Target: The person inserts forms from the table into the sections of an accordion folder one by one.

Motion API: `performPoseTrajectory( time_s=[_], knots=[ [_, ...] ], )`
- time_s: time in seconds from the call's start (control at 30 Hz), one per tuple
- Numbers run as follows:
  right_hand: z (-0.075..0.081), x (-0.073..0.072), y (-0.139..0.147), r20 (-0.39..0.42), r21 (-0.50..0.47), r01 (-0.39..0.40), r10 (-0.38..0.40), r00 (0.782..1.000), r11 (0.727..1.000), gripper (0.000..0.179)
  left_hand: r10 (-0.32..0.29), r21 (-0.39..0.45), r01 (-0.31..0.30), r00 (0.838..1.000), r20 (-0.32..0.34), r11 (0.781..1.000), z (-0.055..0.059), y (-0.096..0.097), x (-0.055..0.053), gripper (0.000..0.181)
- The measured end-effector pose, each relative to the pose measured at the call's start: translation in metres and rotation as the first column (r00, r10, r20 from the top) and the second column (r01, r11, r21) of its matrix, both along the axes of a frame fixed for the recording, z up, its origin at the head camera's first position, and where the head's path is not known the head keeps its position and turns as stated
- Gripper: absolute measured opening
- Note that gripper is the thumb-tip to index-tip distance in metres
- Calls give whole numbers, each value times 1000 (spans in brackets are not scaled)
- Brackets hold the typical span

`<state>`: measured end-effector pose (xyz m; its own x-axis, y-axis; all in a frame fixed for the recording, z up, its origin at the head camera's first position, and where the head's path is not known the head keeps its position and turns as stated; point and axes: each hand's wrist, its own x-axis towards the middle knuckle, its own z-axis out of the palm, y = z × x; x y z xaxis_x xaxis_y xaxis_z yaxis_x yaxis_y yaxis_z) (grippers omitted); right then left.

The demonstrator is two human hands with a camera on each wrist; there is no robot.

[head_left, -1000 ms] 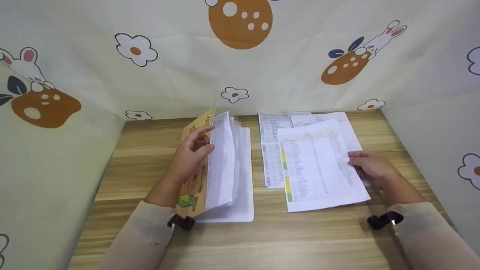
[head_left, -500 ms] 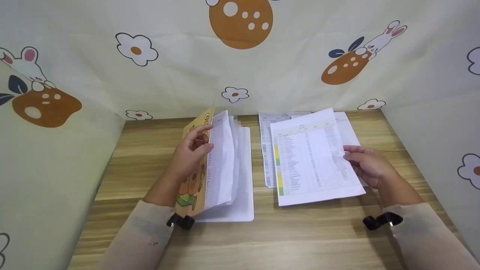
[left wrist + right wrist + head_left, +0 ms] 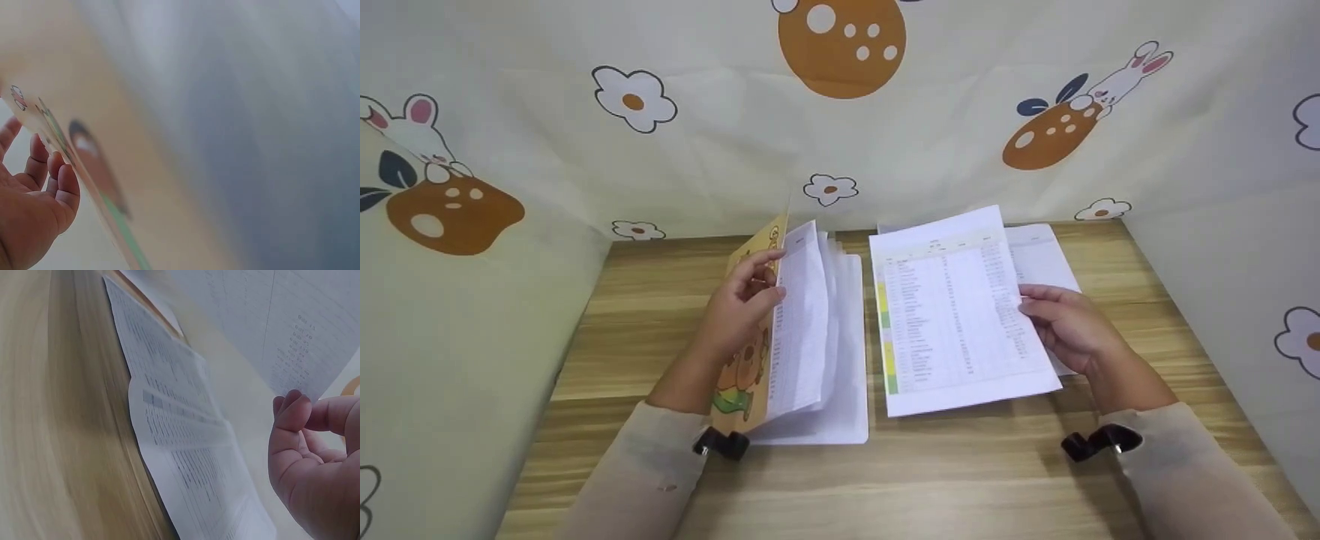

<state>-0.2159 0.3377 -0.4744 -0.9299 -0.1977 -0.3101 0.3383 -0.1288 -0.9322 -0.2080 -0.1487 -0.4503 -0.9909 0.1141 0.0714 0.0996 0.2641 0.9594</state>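
Observation:
A folder with a yellow cartoon cover (image 3: 744,367) stands partly opened on the left of the table, its white inner pages (image 3: 802,322) fanned. My left hand (image 3: 735,315) holds the raised cover along its edge, thumb toward the pages; the left wrist view shows the fingers (image 3: 66,185) beside the cover. On the right, my right hand (image 3: 1065,322) pinches the right edge of a printed sheet of paper (image 3: 937,315) between thumb and fingers. This sheet, with yellow and green marks down its left side, is held tilted above the table. It hides most of the papers underneath.
More printed papers (image 3: 1039,259) lie on the wooden table (image 3: 960,480) beneath the held sheet. A narrow strip of table separates the folder from the sheet. Behind and at both sides hangs a pale curtain (image 3: 720,165) with oranges, flowers and rabbits.
My right hand has carried the printed sheet left and a little away from me, over the papers and nearer the folder. The left hand and folder have hardly moved.

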Motion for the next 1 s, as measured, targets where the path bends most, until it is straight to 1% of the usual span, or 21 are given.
performPoseTrajectory(
  time_s=[0.2, 0.53, 0.77, 1.0],
  knots=[
    [-1, -3, -12, -10, -10, -2, 2, 1000, 1000, 23, 2, -8, -2, 1000, 7, 1000, 0, 0, 1, 55],
    [1, -5, -26, -7, -34, -18, 18, 1000, 999, 26, -10, 14, 10, 1000, -22, 1000, -2, 2, -1, 54],
    [1, -7, -34, 1, -35, -20, 21, 1000, 999, 31, -11, 29, 12, 1000, -22, 1000, -4, 0, -2, 55],
    [-2, -10, -42, 5, -31, -24, 24, 1000, 999, 40, -11, 3, 11, 1000, -29, 1000, -3, 1, -2, 55]
  ],
)
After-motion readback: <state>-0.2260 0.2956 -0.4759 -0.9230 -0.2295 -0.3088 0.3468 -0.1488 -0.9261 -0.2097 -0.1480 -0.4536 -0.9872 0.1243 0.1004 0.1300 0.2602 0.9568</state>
